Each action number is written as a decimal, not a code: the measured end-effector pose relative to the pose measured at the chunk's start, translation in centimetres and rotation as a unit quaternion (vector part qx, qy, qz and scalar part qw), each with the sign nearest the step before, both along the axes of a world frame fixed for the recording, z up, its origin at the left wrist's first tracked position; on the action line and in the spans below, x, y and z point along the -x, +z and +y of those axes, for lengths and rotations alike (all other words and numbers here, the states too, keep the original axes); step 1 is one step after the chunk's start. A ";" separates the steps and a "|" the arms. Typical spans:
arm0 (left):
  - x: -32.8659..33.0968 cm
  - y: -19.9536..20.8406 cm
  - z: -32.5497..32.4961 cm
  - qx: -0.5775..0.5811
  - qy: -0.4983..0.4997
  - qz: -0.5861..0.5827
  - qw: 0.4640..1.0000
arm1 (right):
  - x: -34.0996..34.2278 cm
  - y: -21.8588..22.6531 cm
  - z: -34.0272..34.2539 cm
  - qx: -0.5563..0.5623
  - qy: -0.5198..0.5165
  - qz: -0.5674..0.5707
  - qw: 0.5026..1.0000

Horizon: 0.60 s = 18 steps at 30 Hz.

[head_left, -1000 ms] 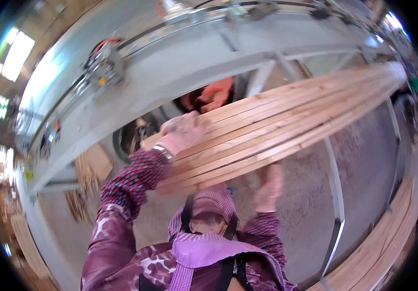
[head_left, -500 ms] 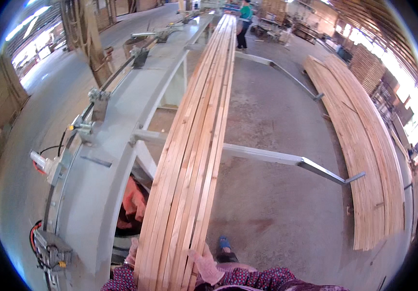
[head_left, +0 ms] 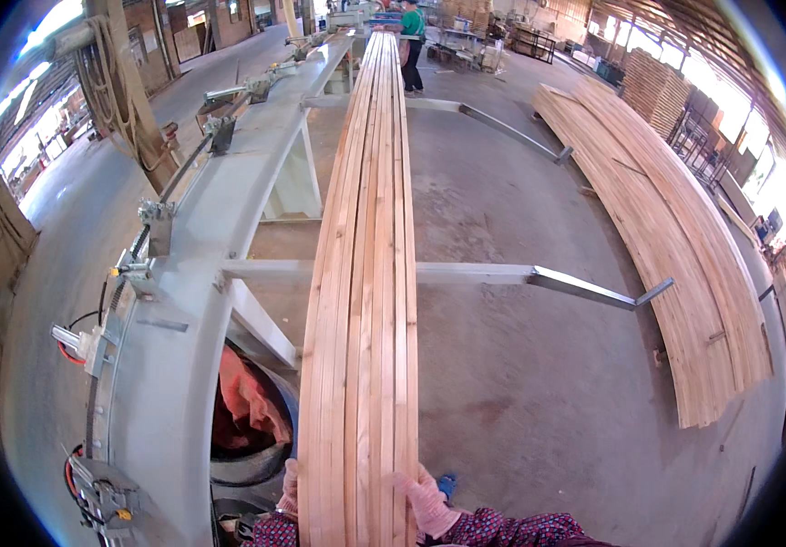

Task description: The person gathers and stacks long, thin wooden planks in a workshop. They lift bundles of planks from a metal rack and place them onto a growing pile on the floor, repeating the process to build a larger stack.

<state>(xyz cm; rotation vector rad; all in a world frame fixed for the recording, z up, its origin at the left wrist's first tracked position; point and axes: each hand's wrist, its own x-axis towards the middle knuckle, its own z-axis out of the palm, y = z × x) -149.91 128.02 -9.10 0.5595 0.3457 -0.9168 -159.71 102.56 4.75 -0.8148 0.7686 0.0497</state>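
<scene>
A long bundle of narrow wooden strips (head_left: 361, 301) stretches from my body to the far end of the workshop. It lies across the crossbars of a grey metal machine. My left hand (head_left: 289, 490), in a pale pink glove, grips the near left side of the bundle; most of its fingers are hidden by the wood. On the opposite side, my right hand (head_left: 429, 503), in a matching glove, is closed round the right edge with fingertips on the top strips. A person (head_left: 412, 46) in a green top and dark trousers stands beside the bundle's far end.
The grey machine bed (head_left: 174, 365), with clamps and cables, runs along my left. Beneath it sits a round bin (head_left: 251, 469) with reddish cloth. Metal support arms (head_left: 584, 287) reach right, toward a long stack of boards (head_left: 666, 246). A wooden post (head_left: 133, 100) stands far left.
The near end of the bundle has shifted right, away from the machine bed, with both my hands still on it. My view has turned slightly, and more of the bin shows.
</scene>
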 end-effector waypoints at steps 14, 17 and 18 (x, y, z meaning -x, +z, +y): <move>8.3 5.5 -21.5 0.080 -0.030 0.031 0.996 | 10.0 -1.6 -20.1 0.160 0.084 -0.011 0.984; 8.7 6.8 -21.8 0.086 0.008 -0.024 0.996 | 9.8 -0.8 -19.2 0.061 0.042 -0.015 0.997; 8.6 7.1 -22.5 0.056 0.033 -0.042 0.997 | 9.5 -0.8 -19.9 0.058 0.049 -0.013 0.997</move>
